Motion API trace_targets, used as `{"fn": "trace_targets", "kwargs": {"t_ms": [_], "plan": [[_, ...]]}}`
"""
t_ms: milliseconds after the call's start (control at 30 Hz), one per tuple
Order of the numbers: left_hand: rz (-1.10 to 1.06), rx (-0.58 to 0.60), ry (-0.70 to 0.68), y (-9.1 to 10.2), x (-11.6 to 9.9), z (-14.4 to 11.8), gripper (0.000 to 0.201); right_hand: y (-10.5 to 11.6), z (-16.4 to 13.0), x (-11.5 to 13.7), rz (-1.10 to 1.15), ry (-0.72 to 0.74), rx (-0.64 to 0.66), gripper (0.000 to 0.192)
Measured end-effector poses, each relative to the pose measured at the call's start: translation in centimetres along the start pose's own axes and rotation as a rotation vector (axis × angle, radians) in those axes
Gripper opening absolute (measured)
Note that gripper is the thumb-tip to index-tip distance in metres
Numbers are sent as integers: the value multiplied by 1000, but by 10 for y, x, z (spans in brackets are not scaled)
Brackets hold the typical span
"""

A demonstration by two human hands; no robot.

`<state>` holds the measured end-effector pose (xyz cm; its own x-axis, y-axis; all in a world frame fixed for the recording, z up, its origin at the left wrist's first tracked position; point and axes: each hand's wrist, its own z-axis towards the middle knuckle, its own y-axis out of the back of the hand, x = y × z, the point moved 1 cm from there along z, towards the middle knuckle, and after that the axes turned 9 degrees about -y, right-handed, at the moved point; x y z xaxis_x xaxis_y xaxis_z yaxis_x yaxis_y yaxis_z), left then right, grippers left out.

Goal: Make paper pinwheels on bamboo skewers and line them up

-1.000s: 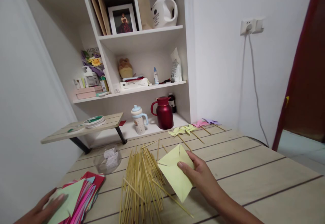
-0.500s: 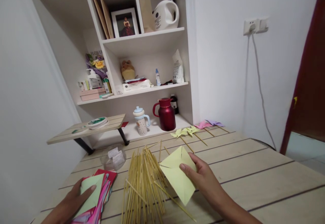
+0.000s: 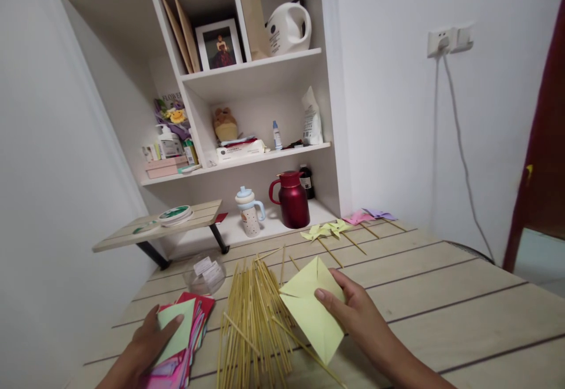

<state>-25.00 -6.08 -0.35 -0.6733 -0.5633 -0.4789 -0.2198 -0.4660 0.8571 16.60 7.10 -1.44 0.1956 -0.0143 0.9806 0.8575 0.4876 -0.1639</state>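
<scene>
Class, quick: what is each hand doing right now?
Left hand: pinching the light green sheet on the paper stack.
Right hand: holding the folded yellow paper.

Right half of table (image 3: 441,312) open; sticks (image 3: 251,318) block centre, paper stack (image 3: 189,330) left, pinwheels (image 3: 339,227) far.
</scene>
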Motion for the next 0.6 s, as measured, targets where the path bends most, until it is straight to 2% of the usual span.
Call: {"fn": "trace_targets", "kwargs": {"t_ms": [100,200,400,600], "plan": [[21,92,39,-6,-5,2,74,0,0,0,13,-19,8,44],[30,114,64,-15,-11,6,61,0,0,1,6,-22,8,47],[48,108,85,-27,-21,17,51,0,1,1,-20,-12,-5,48],[67,53,68,-27,-19,23,49,0,0,2,-4,-13,3,46]]}}
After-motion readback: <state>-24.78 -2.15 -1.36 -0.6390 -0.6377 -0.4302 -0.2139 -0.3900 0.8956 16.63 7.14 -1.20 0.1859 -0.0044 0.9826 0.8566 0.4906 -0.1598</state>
